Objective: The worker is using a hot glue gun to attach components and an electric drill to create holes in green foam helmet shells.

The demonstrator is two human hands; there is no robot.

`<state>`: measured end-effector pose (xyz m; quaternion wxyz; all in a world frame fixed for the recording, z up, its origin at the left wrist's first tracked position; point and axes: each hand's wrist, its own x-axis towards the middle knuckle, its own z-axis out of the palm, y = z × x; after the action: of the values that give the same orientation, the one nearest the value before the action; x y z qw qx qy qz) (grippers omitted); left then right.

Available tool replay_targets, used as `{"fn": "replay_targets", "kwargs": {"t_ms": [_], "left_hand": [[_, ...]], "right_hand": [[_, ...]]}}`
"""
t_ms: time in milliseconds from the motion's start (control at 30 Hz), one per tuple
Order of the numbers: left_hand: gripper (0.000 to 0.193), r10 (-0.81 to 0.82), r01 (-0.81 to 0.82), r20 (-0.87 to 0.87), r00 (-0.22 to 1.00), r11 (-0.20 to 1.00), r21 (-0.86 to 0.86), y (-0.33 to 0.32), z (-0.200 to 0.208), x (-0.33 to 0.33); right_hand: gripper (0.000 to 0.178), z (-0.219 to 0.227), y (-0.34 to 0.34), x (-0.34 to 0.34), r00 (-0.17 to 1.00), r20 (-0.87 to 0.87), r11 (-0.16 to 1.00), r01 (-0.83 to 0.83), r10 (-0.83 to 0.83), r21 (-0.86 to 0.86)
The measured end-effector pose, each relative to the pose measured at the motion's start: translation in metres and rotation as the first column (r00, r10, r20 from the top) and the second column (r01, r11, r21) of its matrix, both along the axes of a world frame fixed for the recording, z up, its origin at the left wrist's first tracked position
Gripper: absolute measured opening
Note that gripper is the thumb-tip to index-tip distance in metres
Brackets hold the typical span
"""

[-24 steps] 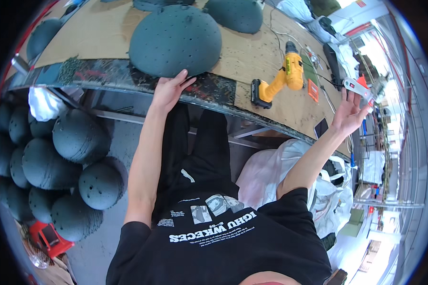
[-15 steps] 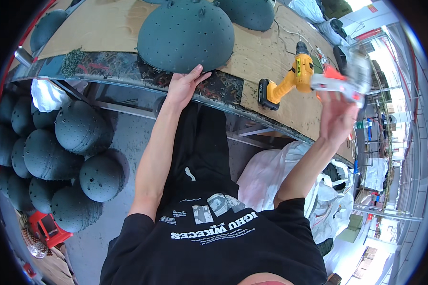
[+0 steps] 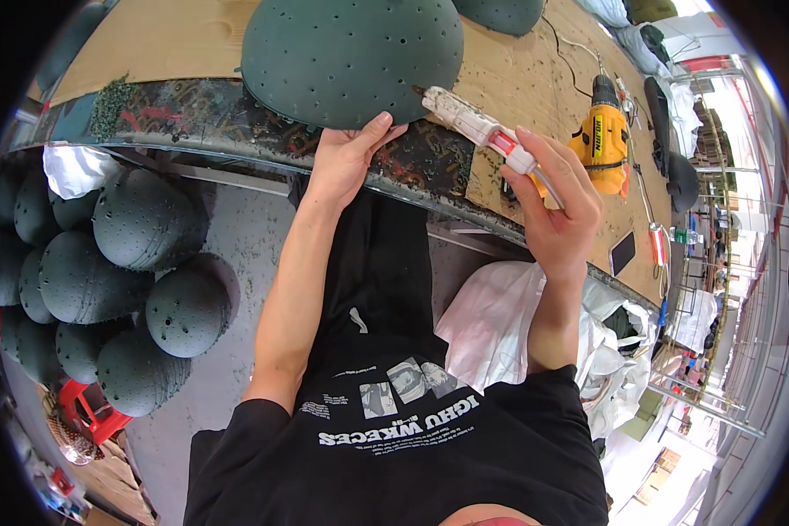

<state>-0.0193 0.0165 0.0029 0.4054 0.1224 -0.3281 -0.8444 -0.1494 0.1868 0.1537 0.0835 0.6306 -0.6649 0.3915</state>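
Green dome [image 3: 351,61], beyond left hand [image 3: 344,159], touching

Large white capitals [image 3: 401,425] are running in a line across the black T-shirt [image 3: 394,482], while rows of much smaller white print are sitting near them, too fine for reading. Bold dark letters are standing on a bright yellow label [image 3: 598,133] on the drill [image 3: 614,145]. A small white emblem [image 3: 358,319] is showing on the black trousers [image 3: 384,254].

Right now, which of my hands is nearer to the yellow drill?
Your right. The right hand, holding a white-and-red tool, is close beside the yellow drill. The left hand is farther off to the left, at the green dome's lower edge.
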Motion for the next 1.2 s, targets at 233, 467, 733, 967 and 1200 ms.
{"fn": "replay_targets", "kwargs": {"t_ms": [233, 467, 733, 967, 1200], "left_hand": [[0.037, 0.003, -0.003, 0.012, 1.0, 1.0, -0.001, 0.001, 0.001, -0.002], [0.035, -0.01, 0.012, -0.037, 0.999, 0.999, 0.049, 0.017, 0.003, -0.01], [0.037, -0.017, 0.017, -0.034, 0.999, 1.0, 0.001, 0.038, 0.002, -0.03], [0.038, -0.007, 0.011, -0.064, 0.998, 0.998, 0.061, 0.038, 0.003, -0.028], [0.036, 0.004, 0.001, -0.067, 0.998, 0.998, 0.069, 0.038, 0.003, -0.028]], "right_hand": [[0.042, 0.001, -0.009, -0.002, 0.999, -0.049, 1.0, -0.009, 0.01, 0.027], [0.039, -0.004, -0.005, 0.003, 0.986, 0.046, 0.985, 0.162, -0.159, -0.056], [0.035, 0.004, 0.002, -0.019, 0.963, -0.268, 0.991, -0.027, -0.008, -0.128], [0.035, 0.02, 0.02, -0.02, 0.997, -0.059, 0.994, 0.049, -0.055, -0.102], [0.033, 0.023, 0.022, -0.01, 0.972, -0.2, 0.993, 0.12, -0.119, -0.01]]}}
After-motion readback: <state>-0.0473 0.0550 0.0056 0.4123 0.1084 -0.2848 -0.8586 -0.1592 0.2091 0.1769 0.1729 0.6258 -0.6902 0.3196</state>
